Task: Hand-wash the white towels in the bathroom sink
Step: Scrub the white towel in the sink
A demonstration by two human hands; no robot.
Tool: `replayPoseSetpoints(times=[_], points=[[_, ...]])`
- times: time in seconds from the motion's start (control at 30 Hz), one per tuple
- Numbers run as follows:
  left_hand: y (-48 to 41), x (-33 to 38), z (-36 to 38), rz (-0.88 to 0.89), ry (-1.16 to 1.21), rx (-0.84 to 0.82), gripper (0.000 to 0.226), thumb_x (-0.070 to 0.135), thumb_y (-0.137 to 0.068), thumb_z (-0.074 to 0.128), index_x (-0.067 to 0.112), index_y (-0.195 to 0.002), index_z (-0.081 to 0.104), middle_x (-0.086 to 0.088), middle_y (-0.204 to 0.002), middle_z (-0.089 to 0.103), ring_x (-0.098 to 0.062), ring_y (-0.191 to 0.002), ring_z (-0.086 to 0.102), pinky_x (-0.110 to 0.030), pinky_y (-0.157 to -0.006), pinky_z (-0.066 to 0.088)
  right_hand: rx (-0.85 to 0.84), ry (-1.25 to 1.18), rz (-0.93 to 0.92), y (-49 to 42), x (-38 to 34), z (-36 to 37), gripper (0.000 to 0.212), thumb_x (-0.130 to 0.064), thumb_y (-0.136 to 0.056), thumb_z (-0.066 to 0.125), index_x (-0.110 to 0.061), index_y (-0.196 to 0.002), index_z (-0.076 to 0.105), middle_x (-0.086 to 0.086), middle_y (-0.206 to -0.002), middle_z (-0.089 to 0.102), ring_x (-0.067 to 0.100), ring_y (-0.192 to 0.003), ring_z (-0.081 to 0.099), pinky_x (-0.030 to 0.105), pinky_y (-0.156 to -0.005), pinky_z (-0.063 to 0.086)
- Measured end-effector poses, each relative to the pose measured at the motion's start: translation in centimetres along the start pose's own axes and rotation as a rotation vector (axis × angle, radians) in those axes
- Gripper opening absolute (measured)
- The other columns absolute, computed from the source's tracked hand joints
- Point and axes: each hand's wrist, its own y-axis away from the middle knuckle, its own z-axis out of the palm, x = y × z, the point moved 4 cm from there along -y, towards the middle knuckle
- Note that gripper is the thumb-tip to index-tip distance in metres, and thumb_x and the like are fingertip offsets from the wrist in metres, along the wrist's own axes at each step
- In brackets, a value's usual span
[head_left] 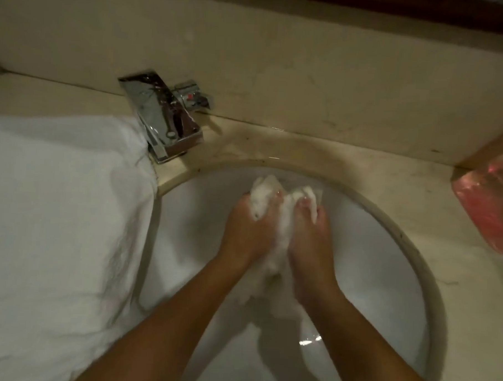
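Note:
A small white towel [282, 220] is bunched between both hands in the middle of the round white sink [409, 254]. My left hand [247, 227] grips its left side, fingers curled into the wet cloth. On the right side my right hand [309, 236] grips it too, and the two hands are pressed close together. The towel's lower part hangs down between my wrists. A large white towel [56, 210] lies spread on the counter at the left, its edge draped over the sink rim.
A chrome tap [161, 114] stands at the back left of the sink, on the beige counter [456, 300]. A pink transparent plastic packet [491, 206] lies on the counter at the far right. The beige wall rises right behind.

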Motion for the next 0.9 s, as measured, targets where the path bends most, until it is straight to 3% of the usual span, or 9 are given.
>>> replayPoseSetpoints(times=[0.13,0.23,0.27,0.4,0.5,0.6,0.7,0.77,0.9], points=[[1.4,0.1,0.2,0.173,-0.144,0.084,0.044,0.048,-0.108,0.042,0.015,-0.122,0.067,-0.006,-0.102,0.075,-0.02,-0.095,0.072,-0.032,-0.082,0.055,0.079,0.008,0.062,-1.7,0.6,1.4,0.032,-0.057,-0.102,0.047,-0.032,-0.115,0.063,0.004,-0.117,0.072,0.026,-0.107,0.072,0.047,-0.098,0.059],[-0.4,-1.6,-1.8,0.096,-0.144,0.13,0.034,0.044,-0.108,0.045,0.017,-0.109,0.064,-0.002,-0.091,0.072,-0.021,-0.084,0.072,-0.023,-0.069,0.049,-0.054,0.106,-0.067,2.4,2.1,2.3,0.034,-0.049,-0.111,0.041,-0.034,-0.14,0.052,-0.016,-0.123,0.066,-0.005,-0.11,0.063,0.012,-0.091,0.05],[0.2,-1.4,-1.7,0.101,-0.122,0.104,0.028,0.039,-0.108,0.048,0.017,-0.106,0.065,0.0,-0.09,0.072,-0.018,-0.083,0.072,-0.019,-0.068,0.047,-0.018,0.114,-0.058,2.4,2.0,1.9,0.033,-0.046,-0.112,0.041,-0.032,-0.139,0.053,-0.014,-0.121,0.065,-0.002,-0.107,0.064,0.012,-0.086,0.05],[2.2,0.6,0.1,0.206,-0.034,0.039,0.034,0.04,-0.106,0.052,0.011,-0.112,0.07,0.011,-0.089,0.072,0.008,-0.078,0.068,-0.008,-0.071,0.047,0.084,-0.052,0.103,-1.1,0.6,1.4,0.014,-0.037,-0.11,0.053,-0.029,-0.118,0.061,0.0,-0.108,0.073,0.021,-0.1,0.074,0.047,-0.094,0.06],[-0.2,0.4,-1.0,0.175,-0.241,0.082,0.021,0.029,-0.108,0.052,0.025,-0.089,0.061,0.009,-0.078,0.064,0.001,-0.063,0.061,-0.009,-0.056,0.038,-0.01,0.071,0.027,2.1,1.7,1.9,0.02,-0.046,-0.112,0.042,-0.04,-0.128,0.052,-0.013,-0.118,0.067,0.007,-0.108,0.067,0.036,-0.096,0.054],[2.0,-0.1,-0.1,0.174,-0.165,0.041,0.018,0.034,-0.109,0.049,0.022,-0.106,0.063,0.012,-0.089,0.066,0.002,-0.08,0.066,-0.008,-0.072,0.044,0.034,0.136,0.041,1.8,0.8,0.8,0.035,-0.046,-0.111,0.044,-0.03,-0.137,0.061,-0.005,-0.124,0.07,0.017,-0.114,0.069,0.044,-0.105,0.054],[4.1,0.6,0.9,0.062,0.064,0.014,0.051,0.056,-0.102,0.05,0.014,-0.124,0.066,0.004,-0.098,0.076,-0.002,-0.09,0.073,-0.023,-0.085,0.057,0.105,0.058,0.125,0.3,0.1,-0.1,0.019,-0.036,-0.108,0.054,-0.032,-0.113,0.072,0.003,-0.103,0.078,0.026,-0.1,0.076,0.048,-0.092,0.061],[2.9,1.1,0.6,0.074,-0.031,0.026,0.044,0.053,-0.104,0.047,0.016,-0.11,0.071,0.002,-0.091,0.075,-0.008,-0.083,0.071,-0.027,-0.077,0.054,0.059,0.096,0.071,2.4,0.3,-0.1,0.023,-0.044,-0.111,0.049,-0.042,-0.126,0.066,-0.006,-0.107,0.077,0.016,-0.101,0.075,0.04,-0.089,0.061],[1.8,1.0,-0.5,-0.068,-0.015,-0.039,0.043,0.047,-0.107,0.049,0.02,-0.08,0.068,0.002,-0.072,0.071,-0.009,-0.066,0.067,-0.026,-0.062,0.05,-0.016,0.076,0.173,3.2,0.6,-1.3,0.034,-0.049,-0.111,0.045,-0.028,-0.127,0.067,0.0,-0.111,0.077,0.021,-0.103,0.075,0.043,-0.091,0.061]])
